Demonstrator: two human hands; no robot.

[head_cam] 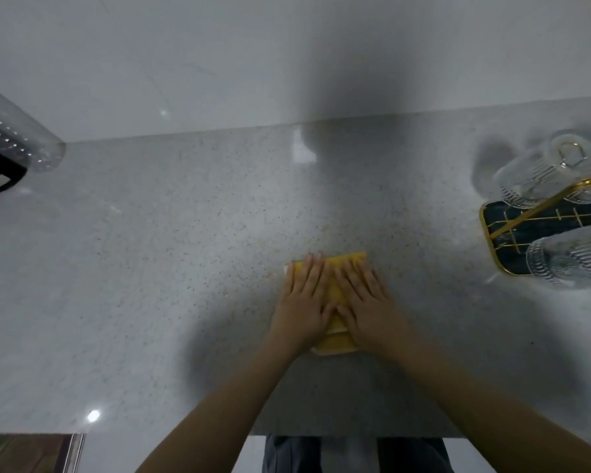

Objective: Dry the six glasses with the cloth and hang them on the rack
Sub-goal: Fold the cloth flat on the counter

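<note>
Both hands lie flat, fingers straight, side by side on the folded yellow cloth on the grey counter: left hand, right hand. Ribbed glasses hang on the gold rack far right

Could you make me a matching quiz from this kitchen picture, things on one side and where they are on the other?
Things:
1. yellow cloth
2. ribbed glasses
3. clear container
4. left hand

Places:
A. far left edge of the counter
B. hanging on the gold rack at right
C. flat on the cloth's left part
D. under both hands, mid-counter

Pairs: 1-D, 2-B, 3-A, 4-C
</note>
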